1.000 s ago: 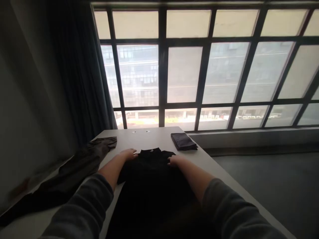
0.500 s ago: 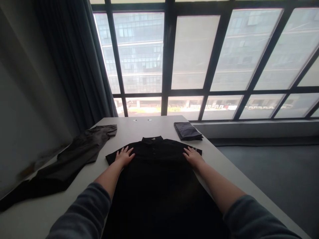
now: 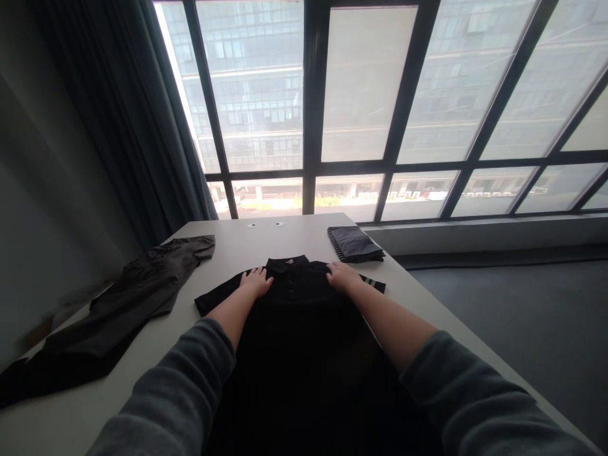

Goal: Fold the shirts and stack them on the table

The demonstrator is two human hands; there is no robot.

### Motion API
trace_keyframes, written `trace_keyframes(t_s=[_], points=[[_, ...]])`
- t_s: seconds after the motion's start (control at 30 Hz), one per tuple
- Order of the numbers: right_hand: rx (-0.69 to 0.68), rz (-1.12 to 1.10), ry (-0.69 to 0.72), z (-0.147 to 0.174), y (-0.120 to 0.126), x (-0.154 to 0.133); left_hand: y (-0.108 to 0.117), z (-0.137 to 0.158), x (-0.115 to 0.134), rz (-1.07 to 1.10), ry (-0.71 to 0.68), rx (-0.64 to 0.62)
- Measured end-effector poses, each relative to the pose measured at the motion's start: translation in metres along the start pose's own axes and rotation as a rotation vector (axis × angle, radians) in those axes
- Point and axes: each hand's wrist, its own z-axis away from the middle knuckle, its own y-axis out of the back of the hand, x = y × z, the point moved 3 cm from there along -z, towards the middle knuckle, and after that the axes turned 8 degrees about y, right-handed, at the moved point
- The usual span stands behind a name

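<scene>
A black short-sleeved polo shirt [image 3: 304,367] lies spread face up, with its collar at the far end and light stripes on the right sleeve. My left hand [image 3: 257,282] rests flat near the shirt's left shoulder, fingers apart. On the opposite shoulder lies my right hand [image 3: 342,277], its fingers slightly bent against the cloth and nothing visibly gripped. Both forearms reach over the shirt's sides, and its lower part runs out of view towards me.
A dark crumpled garment [image 3: 128,304] stretches along the left side of the white table [image 3: 223,244]. A folded grey cloth with striped edges [image 3: 356,244] sits at the back right. Beyond are a dark curtain [image 3: 114,114] and a large framed window [image 3: 370,88].
Both hands have slid inward from the sleeves towards the collar, along the shirt's shoulders. The view has shifted slightly. The other garments have stayed in place.
</scene>
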Motion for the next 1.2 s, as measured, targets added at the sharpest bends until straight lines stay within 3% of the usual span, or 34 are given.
trace_keyframes(t_s=[0.07,0.17,0.33,0.63,0.77,0.9,1.03,1.2], points=[[-0.035,-0.035,0.077,-0.016,-0.006,-0.019,-0.006,-0.007,0.009,0.018,0.003,-0.015],[-0.115,-0.068,0.048,-0.031,-0.022,-0.029,-0.014,-0.015,0.013,0.049,0.059,0.004],[-0.089,-0.102,-0.1,-0.042,-0.037,-0.014,-0.023,-0.029,0.006,0.085,0.127,0.032],[-0.091,-0.158,-0.214,-0.04,-0.035,-0.008,-0.023,-0.045,-0.01,0.098,0.208,0.042],[-0.068,-0.2,-0.185,-0.035,-0.036,0.008,-0.018,-0.045,-0.03,0.096,0.218,0.052],[0.082,-0.224,-0.108,-0.019,-0.035,0.042,-0.013,-0.043,-0.056,0.091,0.194,0.049],[0.103,-0.151,-0.14,0.004,-0.038,0.072,-0.008,-0.038,-0.076,0.079,0.194,0.071],[0.094,-0.105,-0.171,0.014,-0.041,0.075,0.007,-0.015,-0.094,0.073,0.156,0.18]])
